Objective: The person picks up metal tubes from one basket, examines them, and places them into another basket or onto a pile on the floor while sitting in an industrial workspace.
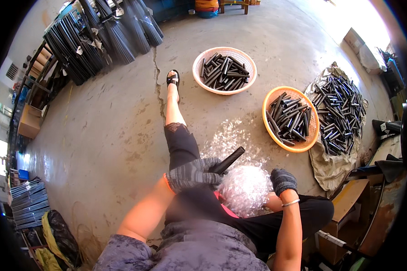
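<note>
My left hand (195, 174), in a grey striped knit glove, is closed around a short black tube (230, 160). The tube tilts up and to the right. Right of it, between my legs, is a rounded heap of small clear plastic pieces (246, 192). A strip of something pink (229, 211) shows at the heap's lower left. My right hand (283, 180), gloved the same way, is just right of the heap with its fingers curled in. What those fingers hold, if anything, is hidden.
Loose clear pieces (234, 137) litter the floor ahead. Beyond stand a pink basket (198, 81) and an orange basket (267, 121) of black tubes. More tubes (341, 113) lie on a cloth (325, 169) at right. An open cardboard box (348, 203) is near my right knee. Bundled rods (72, 47) stand far left.
</note>
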`<state>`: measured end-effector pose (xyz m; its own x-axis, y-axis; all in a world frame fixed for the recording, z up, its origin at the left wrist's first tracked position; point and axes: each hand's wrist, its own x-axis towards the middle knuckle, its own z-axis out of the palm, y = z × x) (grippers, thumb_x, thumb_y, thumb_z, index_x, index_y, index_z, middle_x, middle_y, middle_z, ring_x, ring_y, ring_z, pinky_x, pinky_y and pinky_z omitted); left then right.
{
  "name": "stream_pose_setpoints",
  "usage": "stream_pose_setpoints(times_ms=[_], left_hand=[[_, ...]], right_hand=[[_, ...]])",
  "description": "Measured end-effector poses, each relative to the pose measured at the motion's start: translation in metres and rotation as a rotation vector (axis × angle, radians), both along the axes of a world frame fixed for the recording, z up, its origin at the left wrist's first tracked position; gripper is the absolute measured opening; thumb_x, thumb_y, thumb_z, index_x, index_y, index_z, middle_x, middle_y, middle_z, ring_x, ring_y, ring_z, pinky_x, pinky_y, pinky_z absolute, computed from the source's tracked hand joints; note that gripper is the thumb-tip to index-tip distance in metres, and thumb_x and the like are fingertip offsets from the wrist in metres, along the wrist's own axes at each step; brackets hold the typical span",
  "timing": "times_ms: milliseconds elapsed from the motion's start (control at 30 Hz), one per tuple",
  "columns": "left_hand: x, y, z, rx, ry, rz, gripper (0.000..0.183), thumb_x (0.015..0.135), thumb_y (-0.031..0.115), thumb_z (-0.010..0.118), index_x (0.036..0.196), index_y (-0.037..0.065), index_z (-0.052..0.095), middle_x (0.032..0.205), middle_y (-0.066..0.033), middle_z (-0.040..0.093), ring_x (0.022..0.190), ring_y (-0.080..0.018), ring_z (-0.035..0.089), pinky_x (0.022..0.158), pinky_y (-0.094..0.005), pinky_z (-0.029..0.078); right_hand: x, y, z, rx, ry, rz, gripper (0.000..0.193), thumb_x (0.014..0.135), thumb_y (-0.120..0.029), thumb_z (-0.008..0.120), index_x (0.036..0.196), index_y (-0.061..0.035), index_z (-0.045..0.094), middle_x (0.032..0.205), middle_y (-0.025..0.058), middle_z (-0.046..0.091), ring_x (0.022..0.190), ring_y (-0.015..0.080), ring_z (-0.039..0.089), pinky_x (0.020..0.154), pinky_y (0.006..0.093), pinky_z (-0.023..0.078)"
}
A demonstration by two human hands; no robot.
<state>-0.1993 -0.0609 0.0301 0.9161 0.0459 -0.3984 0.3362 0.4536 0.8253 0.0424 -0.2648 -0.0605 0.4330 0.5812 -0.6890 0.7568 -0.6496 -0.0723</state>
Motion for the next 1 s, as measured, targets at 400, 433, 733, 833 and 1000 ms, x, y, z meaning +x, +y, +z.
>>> stream_pose_setpoints(times_ms=[400, 433, 733, 833, 1000], left_hand=[[-0.002, 0.004, -0.002, -0.027, -0.022, -0.028, 0.038, 0.082, 0.015, 0.066, 0.115, 0.002, 0.052, 0.084, -0.0016, 0.060, 0.076, -0.0085, 0.055, 0.065, -0.0220, 0.044], [-0.005, 0.004, -0.006, 0.010, -0.020, -0.031, 0.038, 0.082, 0.015, 0.066, 0.115, 0.002, 0.052, 0.084, -0.0012, 0.059, 0.076, -0.0089, 0.055, 0.067, -0.0225, 0.044], [0.035, -0.028, -0.022, -0.029, -0.246, -0.083, 0.045, 0.081, 0.015, 0.067, 0.121, 0.003, 0.050, 0.102, -0.0016, 0.055, 0.092, -0.0074, 0.050, 0.076, -0.0248, 0.046], [0.028, -0.022, -0.018, 0.062, -0.249, -0.076, 0.044, 0.078, 0.014, 0.070, 0.117, 0.005, 0.053, 0.098, -0.0019, 0.056, 0.092, -0.0119, 0.052, 0.080, -0.0295, 0.044], [0.024, -0.013, -0.041, 1.001, -0.618, -0.017, 0.046, 0.064, 0.013, 0.075, 0.107, 0.011, 0.060, 0.086, -0.0074, 0.054, 0.083, -0.0286, 0.053, 0.083, -0.0392, 0.042]], right_hand=[[-0.011, -0.015, -0.026, 0.603, 0.020, -0.077, 0.017, 0.080, -0.013, 0.057, 0.091, -0.0039, 0.065, 0.094, 0.0176, 0.063, 0.090, 0.0329, 0.060, 0.077, 0.0413, 0.048], [-0.010, -0.009, -0.008, 0.468, 0.040, -0.058, 0.024, 0.080, -0.017, 0.060, 0.099, -0.0035, 0.062, 0.093, 0.0162, 0.064, 0.088, 0.0342, 0.061, 0.079, 0.0423, 0.047], [-0.088, 0.032, 0.083, 0.875, 1.355, -0.719, 0.066, 0.074, -0.009, 0.073, 0.130, -0.0029, 0.039, 0.104, 0.0072, 0.059, 0.080, 0.0151, 0.057, 0.066, 0.0278, 0.048], [-0.081, 0.018, 0.062, 0.880, 1.254, -0.783, 0.033, 0.080, -0.012, 0.068, 0.109, -0.0035, 0.053, 0.080, 0.0020, 0.058, 0.063, 0.0100, 0.053, 0.056, 0.0239, 0.044], [-0.075, 0.021, 0.045, 0.944, 0.571, -0.132, 0.011, 0.077, -0.006, 0.066, 0.084, -0.0001, 0.060, 0.073, 0.0105, 0.061, 0.063, 0.0226, 0.057, 0.058, 0.0312, 0.045]])
